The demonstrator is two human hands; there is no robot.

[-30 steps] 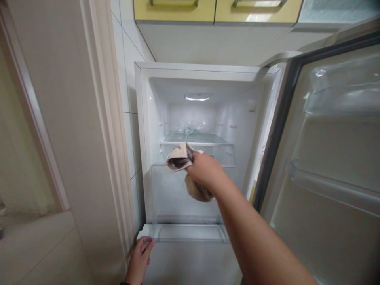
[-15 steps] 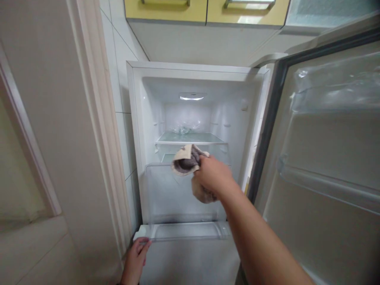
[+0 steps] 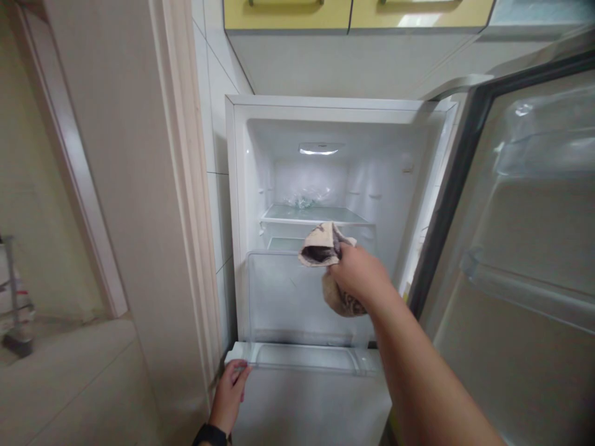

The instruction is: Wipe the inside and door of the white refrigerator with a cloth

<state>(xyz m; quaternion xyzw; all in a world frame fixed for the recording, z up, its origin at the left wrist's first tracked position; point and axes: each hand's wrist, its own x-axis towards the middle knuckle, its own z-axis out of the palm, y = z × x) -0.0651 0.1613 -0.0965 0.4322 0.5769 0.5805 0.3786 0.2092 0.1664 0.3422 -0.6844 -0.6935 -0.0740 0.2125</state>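
Note:
My right hand (image 3: 360, 272) is closed around a bunched beige and grey-brown cloth (image 3: 318, 238). It is in front of the upper part of a clear fridge shelf panel (image 3: 288, 303). The panel leans with its top edge toward the fridge interior and its bottom edge over the ledge below. At the panel's lower left corner, my left hand (image 3: 232, 387) grips the edge between thumb and fingers. Whether the cloth touches the panel, I cannot tell. The open fridge (image 3: 239, 204) stands straight ahead, its light on.
A glass shelf (image 3: 316, 214) inside the fridge has a crumpled clear plastic bag (image 3: 307, 199) on it. The open fridge door (image 3: 525, 248) with clear racks stands at the right. Yellow cabinets (image 3: 288, 15) hang above. A door frame (image 3: 186, 186) borders the left side.
My view has turned left, so everything sits farther right in the picture. Both hands keep their hold, the right on the cloth and the left on the panel's corner.

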